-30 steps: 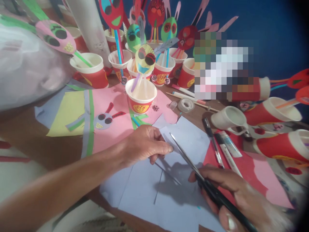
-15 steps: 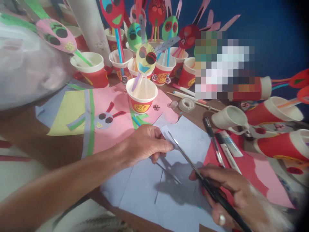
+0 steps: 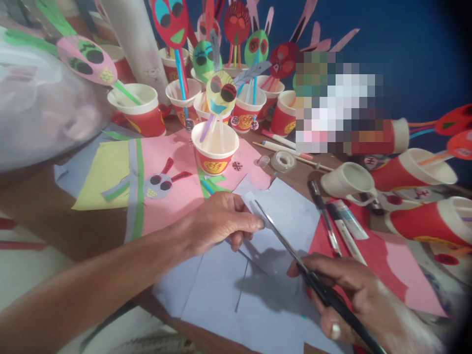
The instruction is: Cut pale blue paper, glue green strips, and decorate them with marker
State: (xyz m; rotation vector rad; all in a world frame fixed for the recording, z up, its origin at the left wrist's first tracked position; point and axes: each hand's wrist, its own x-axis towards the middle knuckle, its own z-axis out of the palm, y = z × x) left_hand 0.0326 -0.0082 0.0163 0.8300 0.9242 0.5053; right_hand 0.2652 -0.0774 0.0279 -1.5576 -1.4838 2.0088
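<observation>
The left hand point(image 3: 225, 220) pinches a partly hidden paper strip point(image 3: 249, 199); the right hand point(image 3: 348, 278) grasps scissors point(image 3: 319, 286), handles cropped below.

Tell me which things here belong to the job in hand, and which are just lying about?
Seem part of the job:
- scissors, in the right hand
- paper strip, in the left hand

Apparently just lying about:
- mug
- tape
- tube
- yellow paper

Behind the paper point(image 3: 295, 206), tape point(image 3: 283, 168) lies left of the mug point(image 3: 344, 182).
</observation>
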